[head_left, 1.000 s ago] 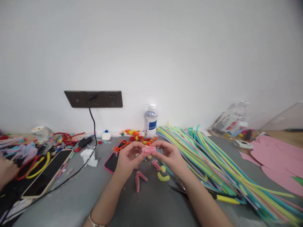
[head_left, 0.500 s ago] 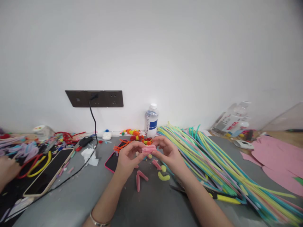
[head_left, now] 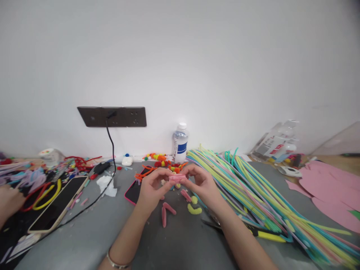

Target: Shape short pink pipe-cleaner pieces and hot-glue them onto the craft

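Note:
A small bundle of pink pipe cleaner (head_left: pixel 177 178) is held up between my two hands, above the grey table. My left hand (head_left: pixel 154 186) pinches its left end between thumb and fingertips. At the right end, the thumb and fingers of my right hand (head_left: pixel 201 183) grip it too. Below lie a bent pink pipe cleaner piece (head_left: pixel 168 210), a shorter pink piece (head_left: pixel 185 195) and a curved yellow-green piece (head_left: pixel 194 210). Scissors with a yellow-and-black handle (head_left: pixel 267 235) lie partly under my right forearm.
Long pastel pipe cleaners (head_left: pixel 253 187) spread across the right side. A water bottle (head_left: pixel 180 144) stands by the wall, behind my hands. On the left are a phone (head_left: pixel 57 204), a black cable (head_left: pixel 94 204) and another person's hand (head_left: pixel 9 202). Pink sheets (head_left: pixel 332 183) lie far right.
My right hand's fingers have shifted slightly down around the pink bundle. Both hands otherwise stay in place, and the loose pieces have not moved.

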Motion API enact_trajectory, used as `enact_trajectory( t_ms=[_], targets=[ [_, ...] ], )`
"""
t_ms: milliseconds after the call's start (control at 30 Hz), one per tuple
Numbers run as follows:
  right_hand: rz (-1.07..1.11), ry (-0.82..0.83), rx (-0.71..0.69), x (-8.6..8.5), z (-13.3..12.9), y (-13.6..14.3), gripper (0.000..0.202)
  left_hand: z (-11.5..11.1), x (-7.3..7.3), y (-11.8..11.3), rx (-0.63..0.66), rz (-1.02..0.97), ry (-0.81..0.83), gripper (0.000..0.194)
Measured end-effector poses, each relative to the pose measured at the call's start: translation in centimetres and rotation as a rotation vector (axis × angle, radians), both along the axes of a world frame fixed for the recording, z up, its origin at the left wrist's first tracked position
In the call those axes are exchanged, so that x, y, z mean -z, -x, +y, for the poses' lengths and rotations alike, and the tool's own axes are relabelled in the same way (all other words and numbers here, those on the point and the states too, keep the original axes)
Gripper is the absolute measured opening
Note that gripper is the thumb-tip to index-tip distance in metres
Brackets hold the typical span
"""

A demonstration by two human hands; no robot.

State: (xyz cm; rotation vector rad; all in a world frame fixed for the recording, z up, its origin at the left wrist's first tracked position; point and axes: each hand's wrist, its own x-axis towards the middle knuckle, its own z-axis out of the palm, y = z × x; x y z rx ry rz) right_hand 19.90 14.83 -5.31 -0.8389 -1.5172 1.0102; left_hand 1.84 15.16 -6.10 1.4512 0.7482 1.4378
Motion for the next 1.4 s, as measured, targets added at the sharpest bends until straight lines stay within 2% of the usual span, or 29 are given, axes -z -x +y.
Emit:
enact_trajectory(
  t_ms=[267,533,700,1400],
  targets=[
    [-0.024,-0.035,0.057,0.06,-0.10,-0.03,0.020,0.15,0.36,0.16,-0.012,0.020,0.003,0.016],
    [-0.051,-0.086,0.122,0.29,0.04,0.03,0.025,0.13,0.17,-0.01,-0.017,-0.009,0.013,0.019],
    [-0.117,-0.073,0.108,0.06,-0.10,-0.04,0.020,0.18,0.32,0.01,-0.013,-0.011,0.015,0.017],
    [-0.134,-0.043,0.119,-0.21,-0.29,0.01,0.016,0.14,0.68,0.16,-0.003,0.011,0.064,0.014]
  ],
)
